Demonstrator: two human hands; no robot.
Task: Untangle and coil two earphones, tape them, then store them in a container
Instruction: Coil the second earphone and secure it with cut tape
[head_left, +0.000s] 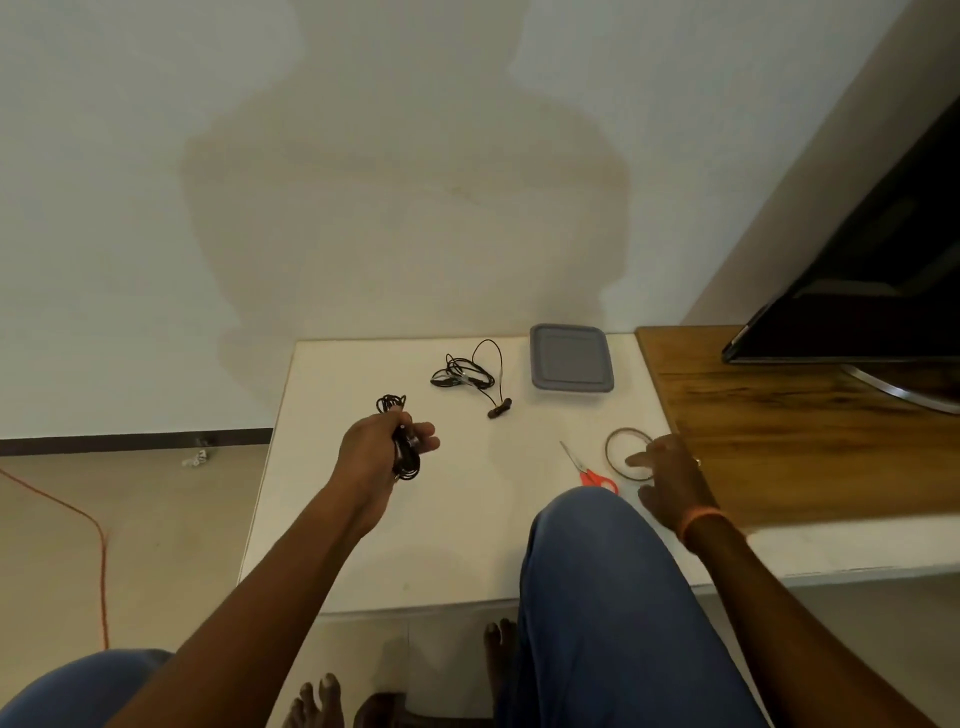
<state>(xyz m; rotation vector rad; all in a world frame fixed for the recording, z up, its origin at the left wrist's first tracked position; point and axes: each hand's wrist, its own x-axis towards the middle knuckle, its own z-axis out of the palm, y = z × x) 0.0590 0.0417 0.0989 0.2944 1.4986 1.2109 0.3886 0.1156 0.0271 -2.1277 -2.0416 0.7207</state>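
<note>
My left hand (382, 447) grips a coiled black earphone (404, 451) above the white table (457, 519); loops stick out above and below the fist. A second black earphone (467, 375) lies tangled on the table farther back, its plug end trailing toward me. My right hand (670, 480) reaches over the roll of clear tape (626, 451) at the table's right side, with straight fingers on or just above its ring. A grey lidded container (570, 357) sits at the back right of the table.
Red-handled scissors (589, 470) lie just left of the tape. My raised knee (587, 535) covers the table's near right part. A wooden surface (769, 441) with a dark screen (872, 291) adjoins on the right. An orange cable (78, 514) runs along the floor at left.
</note>
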